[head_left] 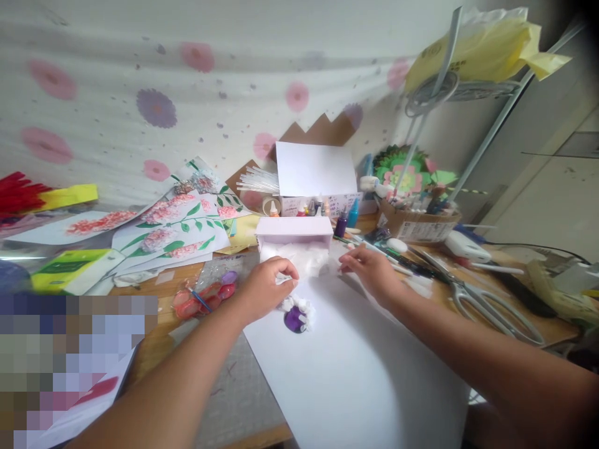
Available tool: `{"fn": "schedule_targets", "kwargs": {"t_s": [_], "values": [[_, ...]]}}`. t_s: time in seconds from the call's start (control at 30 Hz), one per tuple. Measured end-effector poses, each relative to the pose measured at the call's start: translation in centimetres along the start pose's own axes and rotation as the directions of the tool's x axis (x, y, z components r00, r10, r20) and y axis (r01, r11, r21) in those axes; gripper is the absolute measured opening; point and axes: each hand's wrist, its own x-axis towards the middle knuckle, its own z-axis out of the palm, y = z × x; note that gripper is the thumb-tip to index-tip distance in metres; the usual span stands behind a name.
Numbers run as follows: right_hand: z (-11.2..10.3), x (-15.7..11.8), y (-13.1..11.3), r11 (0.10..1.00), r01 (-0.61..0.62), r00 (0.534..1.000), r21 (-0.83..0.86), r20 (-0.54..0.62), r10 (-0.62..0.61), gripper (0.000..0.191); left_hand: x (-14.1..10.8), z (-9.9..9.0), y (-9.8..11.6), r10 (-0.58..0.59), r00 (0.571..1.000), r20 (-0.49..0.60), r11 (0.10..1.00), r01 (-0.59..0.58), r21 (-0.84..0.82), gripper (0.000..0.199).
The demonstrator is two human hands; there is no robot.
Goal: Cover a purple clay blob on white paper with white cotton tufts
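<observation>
My left hand [270, 285] is closed, thumb and fingertips curled toward each other at the front of a small white box [294, 226]. What lies between them, if anything, is too small to name. White fluffy cotton-like material [306, 259] fills the open front of the box. My right hand [369, 269] reaches in from the right of that material, its fingers drawn together in a pinch; their contents cannot be made out. Below my left hand, a round dark purple piece [294, 320] with white tufts [306, 312] along its edge lies on a large white sheet [355, 374].
Large scissors [491, 305] and pens lie at the right, before a cardboard box [421, 224] of tools. Small bottles [353, 213] stand behind the white box. Flower paintings [163, 234] and red scissors-like handles [199, 299] are at the left. A pixelated patch hides the lower left.
</observation>
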Motion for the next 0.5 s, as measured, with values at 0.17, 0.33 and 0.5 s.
{"fn": "schedule_targets", "kwargs": {"t_s": [0.17,0.33,0.5], "values": [[-0.5,-2.4,-3.2,0.95,-0.118,0.977,0.288,0.204,0.059,0.029,-0.3,0.5,0.4,0.021,1.0,0.018,0.987,-0.018,-0.16,0.021],[0.6,-4.3,-5.0,0.913,-0.197,0.925,0.358,0.377,0.051,0.025,-0.9,0.7,1.4,0.066,0.964,0.258,0.953,0.016,-0.304,0.033],[1.7,-5.0,-5.3,0.901,-0.244,0.902,0.359,0.426,0.074,0.021,-0.9,0.2,1.4,0.018,0.917,0.4,0.991,0.037,-0.131,0.01]]}}
